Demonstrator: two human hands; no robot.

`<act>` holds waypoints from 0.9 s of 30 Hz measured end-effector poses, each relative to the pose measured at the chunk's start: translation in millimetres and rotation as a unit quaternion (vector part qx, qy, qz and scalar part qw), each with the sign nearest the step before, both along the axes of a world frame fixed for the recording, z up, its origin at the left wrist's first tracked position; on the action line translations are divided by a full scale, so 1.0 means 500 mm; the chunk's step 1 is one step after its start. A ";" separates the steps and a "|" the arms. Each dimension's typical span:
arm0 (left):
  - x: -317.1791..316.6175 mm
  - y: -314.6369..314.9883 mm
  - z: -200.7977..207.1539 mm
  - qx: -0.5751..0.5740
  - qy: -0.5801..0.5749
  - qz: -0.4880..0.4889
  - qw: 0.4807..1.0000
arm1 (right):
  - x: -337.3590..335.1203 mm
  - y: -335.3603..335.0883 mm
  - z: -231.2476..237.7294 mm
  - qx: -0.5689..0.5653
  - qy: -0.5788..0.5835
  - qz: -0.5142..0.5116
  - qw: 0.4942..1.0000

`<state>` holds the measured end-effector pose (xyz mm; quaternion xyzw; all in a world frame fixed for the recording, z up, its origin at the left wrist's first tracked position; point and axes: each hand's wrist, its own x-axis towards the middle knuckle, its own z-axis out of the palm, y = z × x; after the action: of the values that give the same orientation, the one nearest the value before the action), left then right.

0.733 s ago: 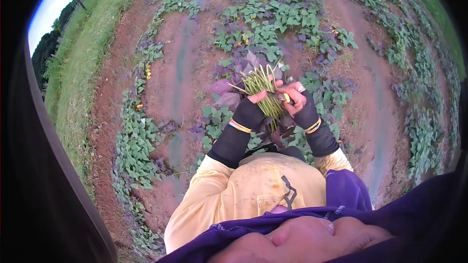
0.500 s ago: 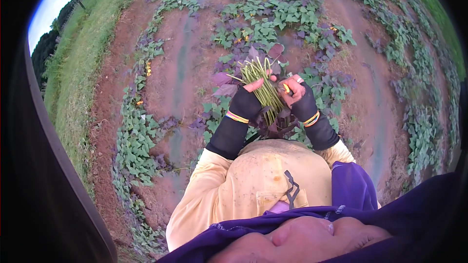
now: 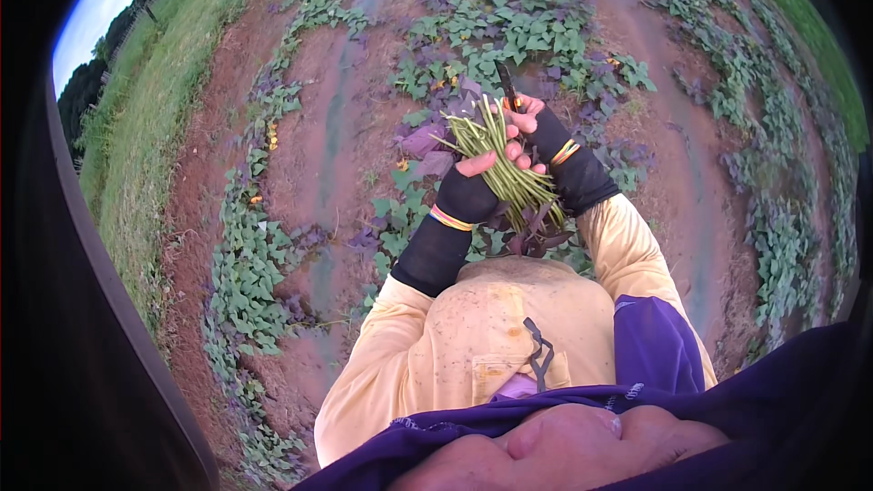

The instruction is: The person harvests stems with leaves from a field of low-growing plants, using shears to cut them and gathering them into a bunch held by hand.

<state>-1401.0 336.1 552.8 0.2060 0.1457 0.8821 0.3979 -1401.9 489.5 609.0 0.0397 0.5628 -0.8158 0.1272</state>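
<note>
A thick bundle of green stems [image 3: 491, 150] is gripped in my left hand [image 3: 476, 165], thumb on the near side and fingertips wrapped round the other. Pale stem ends point up and away from me, while dark purple leaves [image 3: 536, 238] hang at the lower end by my chest. Just beyond the bundle's upper right, my right hand [image 3: 525, 115] is closed on a small knife [image 3: 506, 82], its narrow dark blade pointing away and a bit of orange showing near the fingers. Both hands wear black fingerless coverings with coloured bands at the wrists.
Rows of leafy green and purple vines [image 3: 536, 23] run over reddish soil [image 3: 282, 164] ahead and to both sides. Yellowed leaves [image 3: 272, 135] dot the left row. A grass strip [image 3: 136, 164] lies at the far left, with trees beyond.
My right hand has moved up and away from the bundle's side, and the dark knife blade now shows beyond it. The bundle stays in my left hand, its lower end swung slightly right.
</note>
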 end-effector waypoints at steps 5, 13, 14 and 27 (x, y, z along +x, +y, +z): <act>0.018 0.016 0.042 0.013 0.026 -0.034 0.999 | 0.014 -0.029 -0.097 -0.108 0.006 0.005 0.994; 0.036 0.067 0.092 -0.048 0.016 0.103 0.993 | -0.015 -0.050 -0.188 -0.071 0.076 -0.180 0.978; 0.030 0.063 0.091 -0.047 0.014 0.103 0.993 | -0.035 -0.029 -0.192 -0.029 0.097 -0.234 0.967; -0.003 -0.032 -0.047 -0.091 0.127 -0.331 0.931 | 0.101 0.005 -0.014 0.198 0.162 0.036 0.966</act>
<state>-1402.5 320.1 529.3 0.3154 0.1983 0.6501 0.6623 -1351.3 492.0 601.8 -0.0888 0.7271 -0.6786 0.0533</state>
